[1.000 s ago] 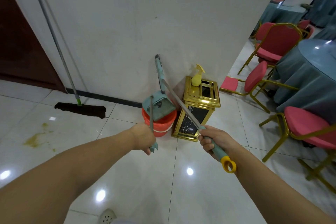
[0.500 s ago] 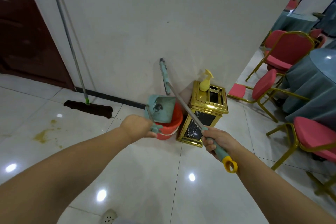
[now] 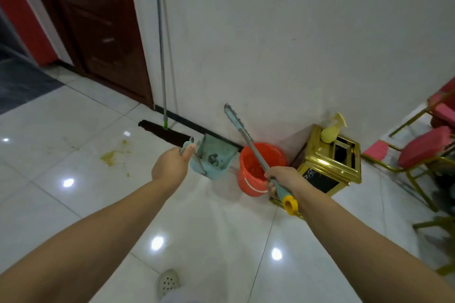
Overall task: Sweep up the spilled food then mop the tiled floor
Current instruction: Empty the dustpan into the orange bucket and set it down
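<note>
The left hand (image 3: 170, 167) grips the dustpan (image 3: 213, 161); the right hand (image 3: 283, 178) grips the broom (image 3: 248, 141). The spilled food (image 3: 112, 155) lies on the floor, left. Sweeping comes next, I think: carry both tools over.

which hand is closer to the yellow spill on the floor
Left. The left hand, holding the dustpan, sits just right of the spill; the right hand, holding the broom, is farther right, over the orange bucket.

Teal dustpan (image 3: 213, 158) and broom (image 3: 248, 141) held aloft; mop (image 3: 161, 56) leans against wall.
</note>
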Demonstrator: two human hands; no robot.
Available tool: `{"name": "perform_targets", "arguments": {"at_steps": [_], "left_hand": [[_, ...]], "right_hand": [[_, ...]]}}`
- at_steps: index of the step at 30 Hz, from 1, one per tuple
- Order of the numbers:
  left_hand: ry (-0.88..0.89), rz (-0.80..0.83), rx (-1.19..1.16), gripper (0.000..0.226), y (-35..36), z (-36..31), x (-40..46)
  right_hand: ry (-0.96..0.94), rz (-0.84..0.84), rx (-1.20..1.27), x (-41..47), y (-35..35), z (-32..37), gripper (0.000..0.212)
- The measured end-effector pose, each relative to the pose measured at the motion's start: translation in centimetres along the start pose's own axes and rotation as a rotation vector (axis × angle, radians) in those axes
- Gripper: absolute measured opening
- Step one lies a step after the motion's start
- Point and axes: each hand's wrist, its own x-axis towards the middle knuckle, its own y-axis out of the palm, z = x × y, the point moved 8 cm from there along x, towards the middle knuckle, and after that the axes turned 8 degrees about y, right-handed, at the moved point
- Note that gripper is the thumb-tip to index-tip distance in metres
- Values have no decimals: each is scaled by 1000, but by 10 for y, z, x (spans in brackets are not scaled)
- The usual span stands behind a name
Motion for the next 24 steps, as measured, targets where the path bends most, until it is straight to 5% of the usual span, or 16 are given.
{"name": "perform_targets", "arguments": {"at_steps": [12,24], "left_hand": [[-360,111,-286,74,6,113,-13],[-456,445,-387,58,70,137,-22]], "right_hand": [[241,153,0,63,133,7,13],[409,108,-205,87,198,2,9]]}}
